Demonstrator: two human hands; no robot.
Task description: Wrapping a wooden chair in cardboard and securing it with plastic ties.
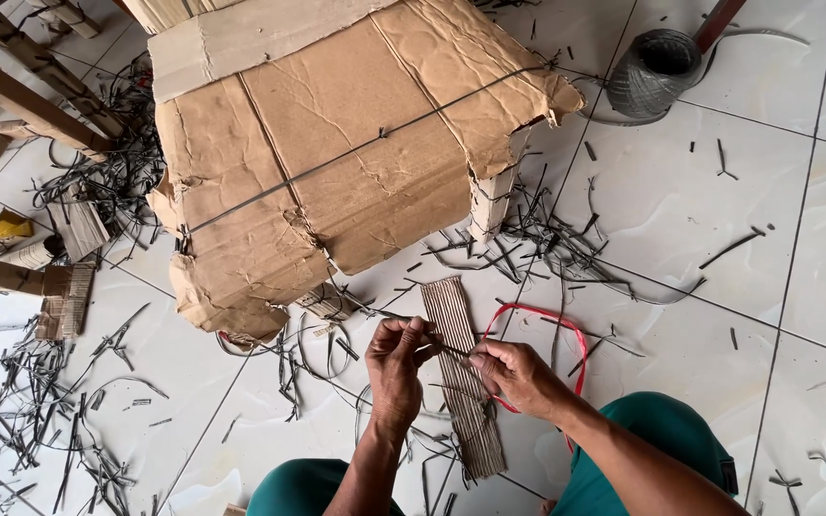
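The white tiled floor (795, 287) lies fairly open to the right and far right, with only a few dark scraps on it; to the left and ahead it is crowded. A large box wrapped in torn brown cardboard (336, 162) and tied with a thin dark strap stands just ahead of the hands, its lower edge close above them. Dark strap offcuts (40, 411) litter the floor thickly on the left and beneath the box, and wooden slats (11, 96) lean at the far left. A spool of grey twine (657, 72) sits at the upper right, well apart. A mat of thin brown sticks (461, 382) lies on the floor between the knees, directly under the hands, with a red loop of strap (566, 330) just to its right. The left hand (396, 368) and the right hand (516, 377) are both pinched shut on a thin dark strip (453, 352) stretched between their fingertips, just above the mat.
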